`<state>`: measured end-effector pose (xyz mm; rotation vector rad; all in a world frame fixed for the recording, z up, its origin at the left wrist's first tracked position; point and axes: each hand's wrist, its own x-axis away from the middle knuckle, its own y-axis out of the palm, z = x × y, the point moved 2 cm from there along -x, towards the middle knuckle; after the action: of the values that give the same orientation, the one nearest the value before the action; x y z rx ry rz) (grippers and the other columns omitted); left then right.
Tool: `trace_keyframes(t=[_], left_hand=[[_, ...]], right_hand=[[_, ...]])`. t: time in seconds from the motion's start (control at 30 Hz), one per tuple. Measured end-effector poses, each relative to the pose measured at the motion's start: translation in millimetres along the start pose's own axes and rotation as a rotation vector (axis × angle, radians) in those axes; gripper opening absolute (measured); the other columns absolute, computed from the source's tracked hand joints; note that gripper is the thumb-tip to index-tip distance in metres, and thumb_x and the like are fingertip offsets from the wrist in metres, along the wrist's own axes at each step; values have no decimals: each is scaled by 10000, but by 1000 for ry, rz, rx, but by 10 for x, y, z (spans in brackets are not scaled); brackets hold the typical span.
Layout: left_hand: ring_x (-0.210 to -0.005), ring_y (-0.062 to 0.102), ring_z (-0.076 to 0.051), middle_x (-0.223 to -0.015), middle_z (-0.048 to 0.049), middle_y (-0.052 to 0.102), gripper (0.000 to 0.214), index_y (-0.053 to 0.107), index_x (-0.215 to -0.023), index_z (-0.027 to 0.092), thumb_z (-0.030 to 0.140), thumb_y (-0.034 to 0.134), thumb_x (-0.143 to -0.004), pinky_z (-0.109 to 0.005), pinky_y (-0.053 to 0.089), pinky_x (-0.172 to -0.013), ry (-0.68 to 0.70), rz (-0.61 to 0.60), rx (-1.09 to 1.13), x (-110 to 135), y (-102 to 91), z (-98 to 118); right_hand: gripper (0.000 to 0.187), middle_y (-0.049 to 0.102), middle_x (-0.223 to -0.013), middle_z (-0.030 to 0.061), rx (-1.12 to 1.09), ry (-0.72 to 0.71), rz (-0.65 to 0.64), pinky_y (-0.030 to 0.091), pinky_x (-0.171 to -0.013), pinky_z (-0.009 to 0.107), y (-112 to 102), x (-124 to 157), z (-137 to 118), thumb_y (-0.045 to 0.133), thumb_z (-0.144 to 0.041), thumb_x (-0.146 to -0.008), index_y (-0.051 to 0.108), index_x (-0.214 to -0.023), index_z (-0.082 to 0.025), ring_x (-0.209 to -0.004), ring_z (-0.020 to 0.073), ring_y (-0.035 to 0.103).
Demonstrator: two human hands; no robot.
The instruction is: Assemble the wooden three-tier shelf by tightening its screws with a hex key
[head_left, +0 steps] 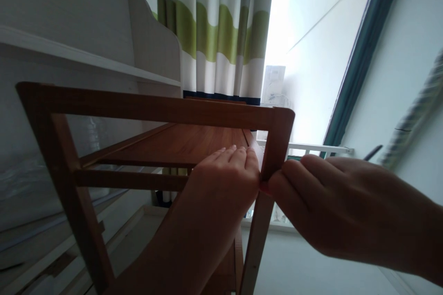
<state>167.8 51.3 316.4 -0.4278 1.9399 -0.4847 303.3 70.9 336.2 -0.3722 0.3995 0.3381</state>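
Note:
A brown wooden rack (155, 107) with a rounded frame end fills the middle of the view. My left hand (223, 179) is over its lower crossbar, against the inner side of the right post. The fingers lie close together over the edge of the shelf board (166, 145); the thumb is hidden. From the right, my right hand (321, 198) presses against the outer side of that post (277, 147), its fingers curled closed. A small red bit (265, 188) shows at its fingertips, and I cannot make out what it is.
White shelving (152, 32) stands on the left, with a clear plastic bottle (92, 133) behind the rack. A white and green patterned curtain (221, 32) hangs at the back beside a bright window (311, 46). A white rail (311, 147) runs below the window.

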Motion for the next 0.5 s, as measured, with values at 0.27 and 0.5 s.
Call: trace_keyframes(t=[0.27,0.5], left_hand=[[-782,692,-256,-857,-149,723,291,671,-863,43,-26,422,-728,-377,582,-710,-17,84,-28,10,-4,2],[-780,690,-247,-875,-157,718,298,663,-882,66,-5,386,-799,-388,580,-720,-30,64,11,3,16,-2]], right_hand=[[149,466,-545,9,-36,-122,19,236,-353,279,16,19,17,461,-25,-784,550,-714,-121,-426,133,392],[206,561,-555,23,-42,-313,41,323,-353,265,3,0,139,461,-1,-772,596,-686,-130,-429,115,421]])
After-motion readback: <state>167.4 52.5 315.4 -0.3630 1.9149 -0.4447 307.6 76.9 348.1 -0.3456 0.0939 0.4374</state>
